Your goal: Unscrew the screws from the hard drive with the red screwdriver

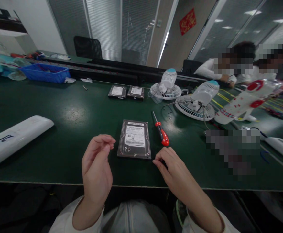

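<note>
A hard drive (134, 139) lies label-up on the green table between my two hands. To its left, my left hand (97, 165) is raised with loosely curved fingers, apart from the drive and holding nothing visible. My right hand (169, 165) is near the drive's lower right corner, thumb and fingertips drawn together. Whatever may be between those fingertips is hidden. Just beyond that hand rests a screwdriver (161, 132) with a red and black handle, its shaft pointing away from me. Several tiny screws (169, 115) lie farther back on the right.
Two more hard drives (117, 91) sit farther back. White fan parts (194, 105) stand at the right, near a white and red object (243, 102). A white casing (17, 139) lies left, and a blue bin (46, 72) is behind it. Two people sit at the far right.
</note>
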`<control>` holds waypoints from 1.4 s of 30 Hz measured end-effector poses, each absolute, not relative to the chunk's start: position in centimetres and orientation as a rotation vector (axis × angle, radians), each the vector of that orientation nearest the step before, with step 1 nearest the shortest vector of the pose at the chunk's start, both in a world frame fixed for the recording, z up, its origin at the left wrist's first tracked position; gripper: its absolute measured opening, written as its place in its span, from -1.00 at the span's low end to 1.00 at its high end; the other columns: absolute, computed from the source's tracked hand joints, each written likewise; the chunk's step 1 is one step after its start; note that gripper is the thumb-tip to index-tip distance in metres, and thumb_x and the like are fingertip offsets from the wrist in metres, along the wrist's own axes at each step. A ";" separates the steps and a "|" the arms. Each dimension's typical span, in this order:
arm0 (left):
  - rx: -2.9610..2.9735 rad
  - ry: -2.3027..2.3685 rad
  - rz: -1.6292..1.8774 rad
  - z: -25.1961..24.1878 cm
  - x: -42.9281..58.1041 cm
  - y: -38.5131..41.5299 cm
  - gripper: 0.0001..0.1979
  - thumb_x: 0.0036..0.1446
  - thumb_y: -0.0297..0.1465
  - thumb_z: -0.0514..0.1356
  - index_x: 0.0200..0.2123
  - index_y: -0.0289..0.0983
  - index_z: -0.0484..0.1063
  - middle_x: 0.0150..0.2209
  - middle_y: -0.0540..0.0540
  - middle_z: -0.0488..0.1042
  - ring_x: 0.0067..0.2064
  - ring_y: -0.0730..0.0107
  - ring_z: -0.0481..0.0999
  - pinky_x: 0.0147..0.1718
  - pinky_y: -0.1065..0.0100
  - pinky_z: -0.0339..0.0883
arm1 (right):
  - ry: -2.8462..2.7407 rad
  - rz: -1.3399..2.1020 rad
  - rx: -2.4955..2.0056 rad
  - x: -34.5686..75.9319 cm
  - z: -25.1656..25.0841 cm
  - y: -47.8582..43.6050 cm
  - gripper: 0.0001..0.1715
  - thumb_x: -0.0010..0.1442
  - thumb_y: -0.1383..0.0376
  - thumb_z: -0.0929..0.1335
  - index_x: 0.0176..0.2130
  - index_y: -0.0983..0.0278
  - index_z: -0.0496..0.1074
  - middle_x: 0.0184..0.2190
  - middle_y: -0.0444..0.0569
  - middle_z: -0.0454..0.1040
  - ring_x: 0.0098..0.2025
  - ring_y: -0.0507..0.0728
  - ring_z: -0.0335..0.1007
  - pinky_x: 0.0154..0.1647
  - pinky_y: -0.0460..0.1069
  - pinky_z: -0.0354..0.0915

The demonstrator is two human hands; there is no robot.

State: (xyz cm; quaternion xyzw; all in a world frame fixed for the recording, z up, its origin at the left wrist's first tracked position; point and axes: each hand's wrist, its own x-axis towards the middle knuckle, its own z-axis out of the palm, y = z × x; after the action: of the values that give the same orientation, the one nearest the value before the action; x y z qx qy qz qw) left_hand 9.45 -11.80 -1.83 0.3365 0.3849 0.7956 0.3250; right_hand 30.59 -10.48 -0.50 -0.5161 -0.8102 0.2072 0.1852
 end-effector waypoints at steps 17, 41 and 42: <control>0.873 0.956 2.061 -1.8 9.5 -11.8 -0.89 0.15 -0.52 0.27 -0.32 -0.21 0.60 -0.30 -0.04 0.51 -0.20 0.38 0.47 -0.19 0.41 0.35 | -1.878 1.117 -1.488 28.9 0.3 -9.0 -0.69 0.29 0.09 0.28 -0.36 0.26 0.36 -0.46 -0.15 0.28 -0.41 0.02 0.15 -0.36 -0.03 0.10; 0.873 1.013 2.034 -1.5 9.6 -11.8 -0.93 0.13 -0.48 0.27 -0.35 -0.22 0.57 -0.31 -0.05 0.52 -0.22 0.35 0.49 -0.22 0.38 0.38 | -1.910 0.989 -1.508 28.7 0.1 -9.1 -0.72 0.27 0.13 0.27 -0.40 0.24 0.27 -0.51 -0.19 0.23 -0.46 0.00 0.13 -0.41 -0.04 0.10; 0.876 1.018 2.029 -1.5 9.6 -11.8 -0.93 0.13 -0.48 0.27 -0.34 -0.22 0.57 -0.31 -0.05 0.52 -0.23 0.35 0.49 -0.23 0.38 0.38 | -1.909 0.991 -1.506 28.7 0.1 -9.1 -0.72 0.27 0.13 0.26 -0.40 0.24 0.27 -0.51 -0.19 0.23 -0.46 0.01 0.13 -0.41 -0.04 0.10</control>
State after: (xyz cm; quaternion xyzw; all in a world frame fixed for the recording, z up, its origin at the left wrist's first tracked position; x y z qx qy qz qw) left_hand 9.60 -11.79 -1.47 0.3375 0.3925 0.7822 0.3468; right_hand 28.71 -9.09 0.08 -0.5545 -0.7030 0.3649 0.2552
